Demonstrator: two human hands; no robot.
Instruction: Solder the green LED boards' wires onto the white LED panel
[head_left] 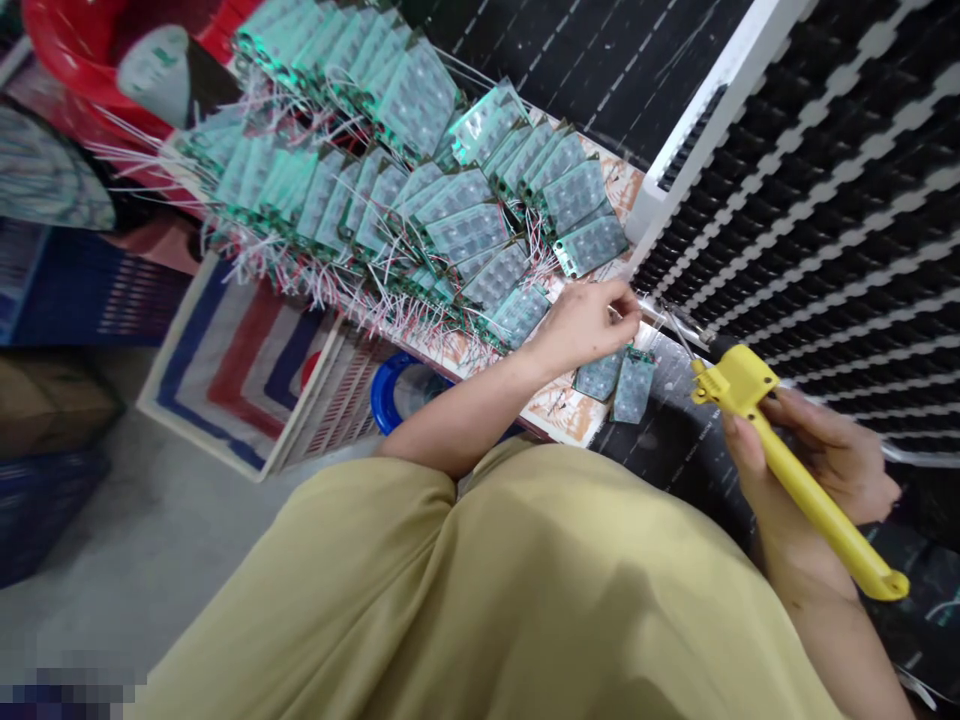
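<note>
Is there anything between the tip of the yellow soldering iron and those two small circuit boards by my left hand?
Nothing visible. The yellow soldering iron, held in the right hand, points its tip toward the two small circuit boards. Only bare dark surface lies between them. The left hand pinches thin wires just above the boards, not across that gap.

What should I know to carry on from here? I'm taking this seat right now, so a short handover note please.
Right hand: grips the yellow soldering iron, tip toward the work edge.
Left hand: fingers pinched at thin wires just above two small circuit boards lying on the bench edge.
Stock: rows of the same boards with wires are stacked on the tray to the left.
Done: cannot tell which boards are finished.
Left: the two loose boards look next in hand.
</note>
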